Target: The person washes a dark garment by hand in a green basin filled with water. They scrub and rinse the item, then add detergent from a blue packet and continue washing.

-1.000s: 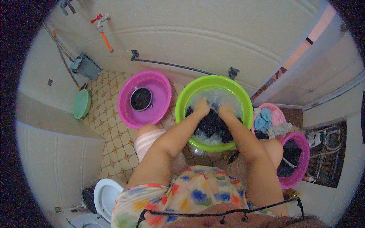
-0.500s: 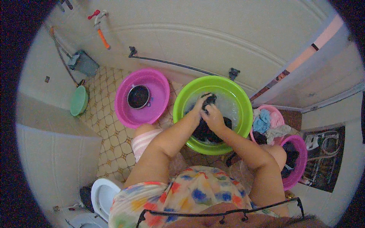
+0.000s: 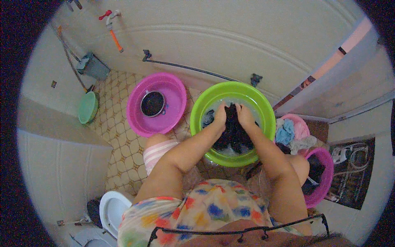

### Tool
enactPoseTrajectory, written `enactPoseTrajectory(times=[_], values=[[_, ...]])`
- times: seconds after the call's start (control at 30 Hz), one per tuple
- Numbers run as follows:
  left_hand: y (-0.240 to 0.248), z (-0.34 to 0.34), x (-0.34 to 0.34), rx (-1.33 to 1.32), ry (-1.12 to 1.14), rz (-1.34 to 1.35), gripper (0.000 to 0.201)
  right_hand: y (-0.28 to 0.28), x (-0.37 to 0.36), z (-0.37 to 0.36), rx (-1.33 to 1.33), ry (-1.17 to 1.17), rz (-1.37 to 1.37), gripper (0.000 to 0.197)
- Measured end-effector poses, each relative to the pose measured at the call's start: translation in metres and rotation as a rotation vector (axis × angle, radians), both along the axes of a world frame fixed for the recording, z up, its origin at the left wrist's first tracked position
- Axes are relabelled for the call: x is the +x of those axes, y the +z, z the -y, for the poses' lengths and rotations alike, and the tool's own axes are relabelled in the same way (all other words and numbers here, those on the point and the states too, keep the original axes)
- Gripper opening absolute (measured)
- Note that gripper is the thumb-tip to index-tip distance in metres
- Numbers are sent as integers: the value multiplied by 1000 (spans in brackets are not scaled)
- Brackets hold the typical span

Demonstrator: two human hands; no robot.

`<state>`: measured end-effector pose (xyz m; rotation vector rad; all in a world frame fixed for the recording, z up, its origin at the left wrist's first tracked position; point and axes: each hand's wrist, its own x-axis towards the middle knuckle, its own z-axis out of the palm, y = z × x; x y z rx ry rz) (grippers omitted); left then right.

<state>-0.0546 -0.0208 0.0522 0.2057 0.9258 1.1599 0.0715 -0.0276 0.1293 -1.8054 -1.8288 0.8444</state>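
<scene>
A green basin (image 3: 198, 103) of sudsy water stands in front of me. In it is a wet black garment (image 3: 233, 127), its exact kind hard to make out. My left hand (image 3: 220, 117) grips the garment's left side, and my right hand (image 3: 245, 117) has hold of its right side. Between the two hands the black cloth is stretched, its upper edge level with my fingers and its lower part down in the water. Another dark patch of cloth (image 3: 208, 118) shows at the left of the basin.
Left of the green basin is a pink basin (image 3: 177, 116) holding a round dark-topped container (image 3: 152, 103). To the right are a pink tub of clothes (image 3: 301, 129) and a magenta basin (image 3: 329, 171) with dark cloth. A toilet (image 3: 105, 210) stands lower left; a tap (image 3: 109, 17) is on the wall.
My hands were close together on a bunched bit of black cloth. Now they are further apart, and the garment is spread between them.
</scene>
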Motion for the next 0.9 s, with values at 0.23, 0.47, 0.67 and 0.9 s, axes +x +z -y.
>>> enactPoseTrajectory(times=[0.23, 0.47, 0.67, 0.9], values=[[-54, -19, -29, 80, -26, -899, 33, -44, 11, -7, -212, 324, 368, 35], [23, 4, 0, 133, -52, -519, 37, -31, 6, 1, 24, -106, -74, 33], [-5, -23, -17, 0, -101, -294, 36, 12, -35, 39, 189, 127, -248, 36], [45, 9, -15, 114, -119, 127, 28, 40, -36, 62, 458, 379, 73, 20]])
